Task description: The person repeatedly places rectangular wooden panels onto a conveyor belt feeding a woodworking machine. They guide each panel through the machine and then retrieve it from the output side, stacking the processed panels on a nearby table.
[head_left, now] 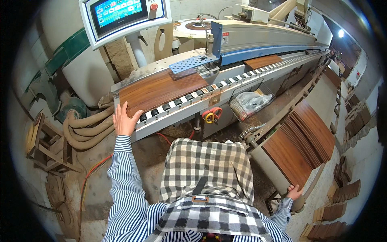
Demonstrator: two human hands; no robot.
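A brown wood-grain board [163,90] lies flat on the long edge-processing machine [238,80], along its row of black and white rollers [181,103]. My left hand [125,119] is spread with thumb and fingers apart, against the board's near left end. Low on the right, my right hand [295,191] has its fingers curled on the near corner of another wood-grain board [284,155]. That board lies at the front of a leaning row of similar boards [312,133]. The underside of its corner is hidden.
A touchscreen console [121,16] with a red button stands at the upper left. A second board [263,61] sits farther along the machine. A wire basket [252,101] with clear plastic hangs below. Hoses [86,131] and a wooden stool [50,145] are at left; board stacks [346,191] at right.
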